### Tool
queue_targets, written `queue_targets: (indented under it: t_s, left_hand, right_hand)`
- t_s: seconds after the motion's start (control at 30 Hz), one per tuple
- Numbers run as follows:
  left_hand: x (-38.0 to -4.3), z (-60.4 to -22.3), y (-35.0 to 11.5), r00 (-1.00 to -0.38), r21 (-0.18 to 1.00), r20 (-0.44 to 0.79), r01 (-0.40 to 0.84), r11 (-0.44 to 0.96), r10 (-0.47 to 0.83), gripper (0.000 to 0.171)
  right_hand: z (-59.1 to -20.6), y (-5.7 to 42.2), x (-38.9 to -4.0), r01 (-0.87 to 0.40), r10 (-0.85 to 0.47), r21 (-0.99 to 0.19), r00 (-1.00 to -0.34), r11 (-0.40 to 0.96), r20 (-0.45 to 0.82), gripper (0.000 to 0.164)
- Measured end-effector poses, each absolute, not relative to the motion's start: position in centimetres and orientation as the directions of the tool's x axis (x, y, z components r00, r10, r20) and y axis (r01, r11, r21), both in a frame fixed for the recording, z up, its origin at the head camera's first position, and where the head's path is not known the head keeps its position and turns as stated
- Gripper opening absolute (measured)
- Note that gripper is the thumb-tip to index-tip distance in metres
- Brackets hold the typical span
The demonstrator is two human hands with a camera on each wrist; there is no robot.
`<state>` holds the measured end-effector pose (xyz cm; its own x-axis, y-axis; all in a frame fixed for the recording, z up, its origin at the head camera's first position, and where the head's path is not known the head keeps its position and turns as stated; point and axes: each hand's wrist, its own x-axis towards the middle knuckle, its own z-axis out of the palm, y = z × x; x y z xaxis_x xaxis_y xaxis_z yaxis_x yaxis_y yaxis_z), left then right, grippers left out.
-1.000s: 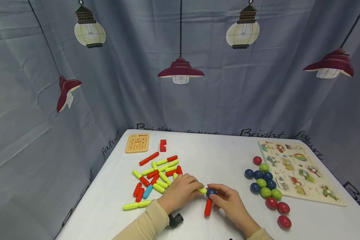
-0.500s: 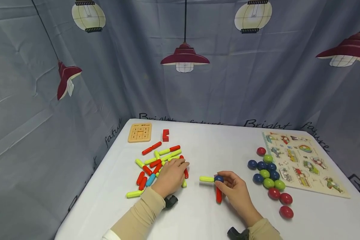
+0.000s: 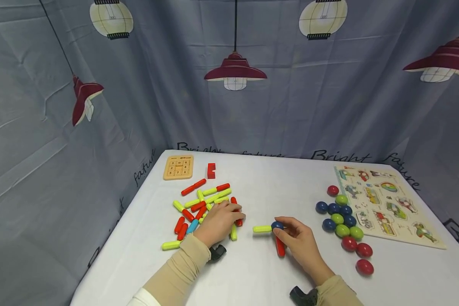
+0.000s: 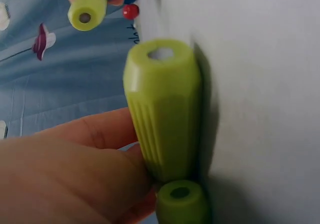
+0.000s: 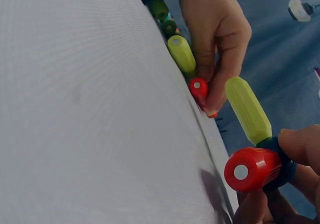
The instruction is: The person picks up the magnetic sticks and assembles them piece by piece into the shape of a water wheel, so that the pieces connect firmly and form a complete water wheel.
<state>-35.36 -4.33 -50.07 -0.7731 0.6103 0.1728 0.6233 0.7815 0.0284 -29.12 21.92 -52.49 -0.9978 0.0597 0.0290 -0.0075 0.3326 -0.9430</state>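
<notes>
My right hand pinches a dark blue ball between thumb and fingers. Stuck to that ball are a yellow-green magnetic rod pointing left and a red magnetic rod pointing toward me. In the right wrist view, the red rod shows its round silvery end. My left hand is at the right edge of a rod pile, its thumb and fingers around another red rod, partly hidden. Right by this hand lies a yellow-green rod on the table.
Several red, yellow-green and blue rods lie loosely at left. Behind them are a wooden number board and a red notched block. Several blue, green and red balls sit at right beside a picture puzzle board.
My left hand has left the ball-and-rod piece, moved left to the pile, then shifted slightly right at a red rod. My right hand keeps holding the blue ball. The head view has tilted down.
</notes>
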Motion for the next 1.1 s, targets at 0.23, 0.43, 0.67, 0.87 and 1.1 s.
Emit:
queue_targets:
  t_s: [0.23,0.43,0.67,0.87,1.1]
  left_hand:
    - [-35.9,-49.8,-4.1,-0.785,0.005,0.205,0.598,0.801,0.585,0.026]
    - [-36.3,-49.6,-3.9,-0.806,0.027,0.185,0.576,0.817,0.562,0.029]
    - [-36.4,-49.9,-3.9,-0.801,-0.012,0.205,0.573,0.820,0.563,0.023]
    - [-36.6,-50.0,-4.1,-0.758,0.011,0.264,0.621,0.784,0.597,0.022]
    - [-35.8,-49.4,-3.6,-0.691,0.339,0.335,0.722,0.603,0.640,0.025]
  right_hand:
    - [-52.4,21.8,-29.1,0.010,0.062,-0.944,-0.998,0.328,0.011,0.036]
    - [-52.4,21.6,-29.2,0.013,0.071,-0.937,-0.997,0.348,0.012,0.035]
    - [-52.2,21.6,-29.0,-0.001,0.058,-0.943,-0.998,0.334,0.021,0.035]
    - [-52.3,21.7,-29.0,-0.029,0.034,-0.944,-0.999,0.328,0.042,0.038]
    - [-52.5,21.8,-29.2,-0.042,0.020,-0.967,-0.999,0.252,0.048,0.034]
